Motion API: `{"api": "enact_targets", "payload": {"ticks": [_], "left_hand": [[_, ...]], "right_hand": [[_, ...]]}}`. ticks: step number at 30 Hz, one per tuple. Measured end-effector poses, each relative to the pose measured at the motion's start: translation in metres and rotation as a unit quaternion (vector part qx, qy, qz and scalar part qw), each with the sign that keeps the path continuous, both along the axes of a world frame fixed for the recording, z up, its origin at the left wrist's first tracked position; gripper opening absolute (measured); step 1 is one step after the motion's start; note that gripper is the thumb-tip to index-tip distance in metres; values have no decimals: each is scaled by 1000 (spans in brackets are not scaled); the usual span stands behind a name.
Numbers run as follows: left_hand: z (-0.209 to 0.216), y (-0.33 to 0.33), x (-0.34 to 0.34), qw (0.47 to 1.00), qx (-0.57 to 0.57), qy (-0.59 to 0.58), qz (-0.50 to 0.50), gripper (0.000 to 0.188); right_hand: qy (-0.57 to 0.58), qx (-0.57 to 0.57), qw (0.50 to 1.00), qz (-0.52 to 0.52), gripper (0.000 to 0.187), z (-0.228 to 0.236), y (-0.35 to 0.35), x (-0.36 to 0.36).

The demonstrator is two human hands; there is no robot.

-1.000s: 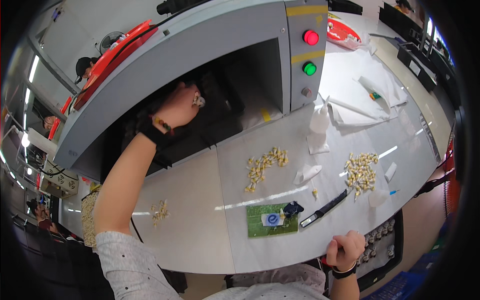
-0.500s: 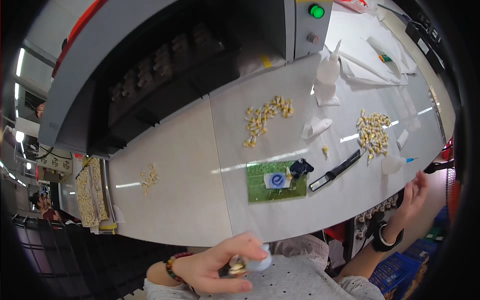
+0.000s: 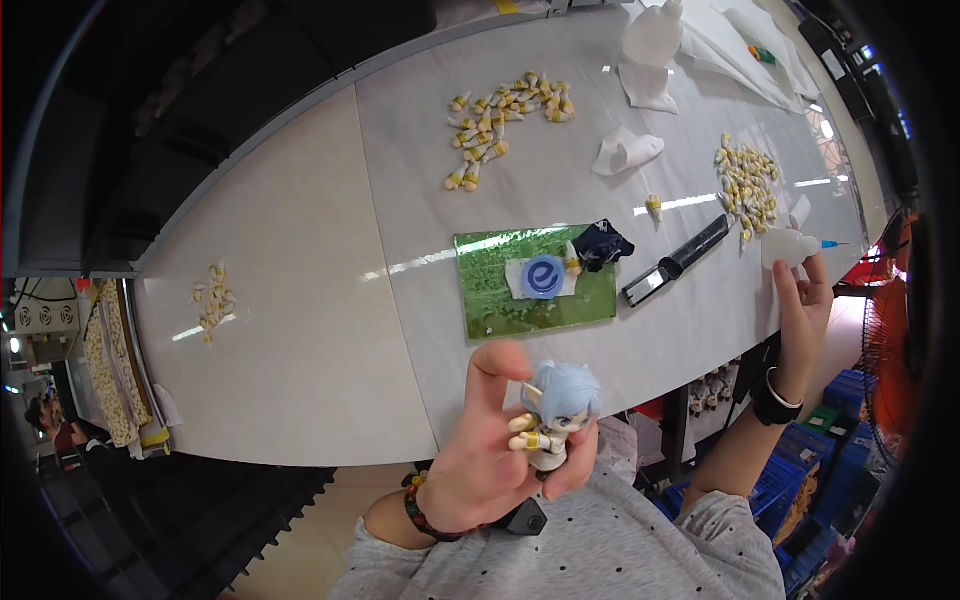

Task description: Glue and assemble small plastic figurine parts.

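The left hand holds a small toy doll with pale blue hair and a white and yellow body close to the person's chest, below the near edge of the white table; the fingers are curled around the doll, with the thumb and first finger up beside its head, so the grip is closed on it; the right hand is out at the right end of the table, and its fingers are closed around a little white squeeze bottle with a thin blue-tipped nozzle; it looks like the step in hand is getting the doll and the bottle ready to meet, since the two are well apart now; the next move seems to call for bringing the bottle's tip over to the doll and keeping the doll still and turned the right way, with a soft squeeze so only a little comes out; on the table between the hands lies a shiny green mat with a round blue sticker on white paper, a dark blue scrap of cloth touching its far right corner, and a black flat tool just beside it; heaps of small yellow and white pieces sit farther back.
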State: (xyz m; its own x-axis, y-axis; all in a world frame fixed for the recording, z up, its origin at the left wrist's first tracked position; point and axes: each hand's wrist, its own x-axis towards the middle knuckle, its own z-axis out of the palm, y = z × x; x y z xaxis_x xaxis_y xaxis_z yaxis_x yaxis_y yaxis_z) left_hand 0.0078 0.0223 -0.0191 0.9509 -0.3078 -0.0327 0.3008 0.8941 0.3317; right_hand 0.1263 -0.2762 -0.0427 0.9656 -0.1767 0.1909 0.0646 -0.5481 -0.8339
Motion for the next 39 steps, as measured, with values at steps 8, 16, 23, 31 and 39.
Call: {"api": "enact_targets", "payload": {"ticks": [8,16,23,31,39], "left_hand": [[-2,-3,-4,999,-22,-21,40,50],[0,-5,-3,986,102,-63,112,58],[7,-8,-6,974,157,-26,161,56],[2,-2,-3,952,231,-135,149,57],[0,-5,-3,955,209,-128,166,54]], "right_hand": [[-147,161,975,-47,31,14,37,-21],[-50,520,824,219,53,31,117,-65],[-41,550,774,311,44,21,138,-68],[-20,505,806,309,34,42,141,-66],[-76,433,848,295,40,35,148,-72]]}}
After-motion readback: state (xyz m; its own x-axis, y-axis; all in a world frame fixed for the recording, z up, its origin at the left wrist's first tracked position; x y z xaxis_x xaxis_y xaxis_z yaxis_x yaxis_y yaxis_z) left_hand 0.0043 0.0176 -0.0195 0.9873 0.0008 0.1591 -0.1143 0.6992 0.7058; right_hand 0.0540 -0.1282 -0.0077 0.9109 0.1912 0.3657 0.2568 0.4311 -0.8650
